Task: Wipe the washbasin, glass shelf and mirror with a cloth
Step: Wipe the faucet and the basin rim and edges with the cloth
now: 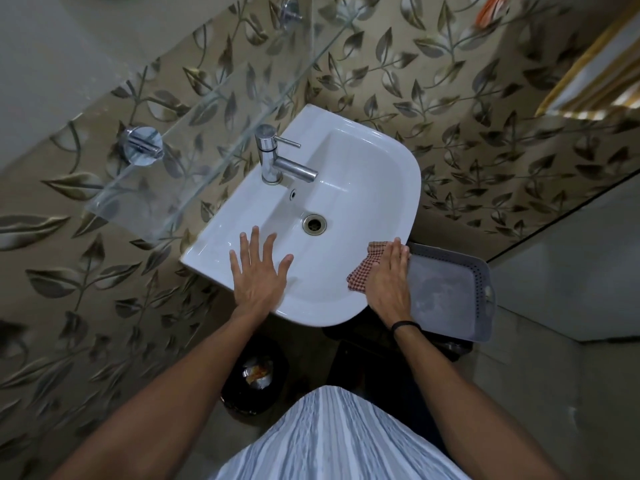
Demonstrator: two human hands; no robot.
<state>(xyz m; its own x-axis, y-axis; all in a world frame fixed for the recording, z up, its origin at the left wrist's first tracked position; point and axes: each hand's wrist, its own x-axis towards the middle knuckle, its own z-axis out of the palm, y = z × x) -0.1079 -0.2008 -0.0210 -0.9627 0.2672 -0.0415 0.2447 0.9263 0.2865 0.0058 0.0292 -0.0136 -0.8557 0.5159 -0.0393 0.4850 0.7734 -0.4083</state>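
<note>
On the washbasin (363, 161) rim, the right hand (388, 275) presses a cloth (360, 277) under straight fingers; the left hand (258, 271) lies spread, empty. The cloth seems soft and light: hold it flat.

Your washbasin (221, 244) bears the checked cloth (367, 268) on its right rim; a black bin (254, 375) stands on the floor (304, 348) below.

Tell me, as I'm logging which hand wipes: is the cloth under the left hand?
No, the cloth lies under the right hand at the washbasin rim; the left hand is bare.
</note>
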